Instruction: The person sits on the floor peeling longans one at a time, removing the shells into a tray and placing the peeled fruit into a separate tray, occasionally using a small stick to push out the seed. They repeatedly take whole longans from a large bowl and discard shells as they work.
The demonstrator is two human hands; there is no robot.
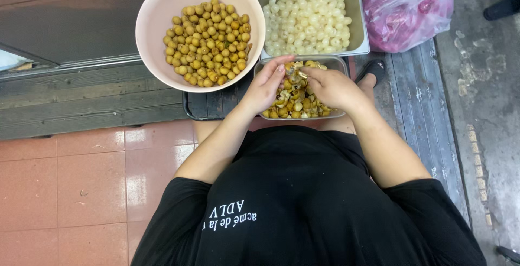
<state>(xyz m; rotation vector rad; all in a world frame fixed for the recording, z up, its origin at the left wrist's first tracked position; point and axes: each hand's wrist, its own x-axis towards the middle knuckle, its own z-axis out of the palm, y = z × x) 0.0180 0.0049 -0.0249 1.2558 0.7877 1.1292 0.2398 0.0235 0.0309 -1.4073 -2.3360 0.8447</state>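
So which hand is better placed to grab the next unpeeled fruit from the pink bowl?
Probably the left hand: it sits on the side nearest the pink bowl of brown unpeeled fruit, while the right hand is farther off, over the metal tray of shells.

The single view comes from a camera worn on the person's head, looking steeply down over the chest and black shirt (303,201), so the body fills the lower part of the picture and the forearms reach up and away from the lens toward the middle. It sits close: the left hand (268,84) and right hand (330,87) lie near the centre, with the pale round bowl (154,54), the two steel trays (360,22) and the pink plastic bag (406,8) crowding the top edge. Tiled floor (65,190) shows at the left and grey pavement (482,109) at the right; there is no second view.
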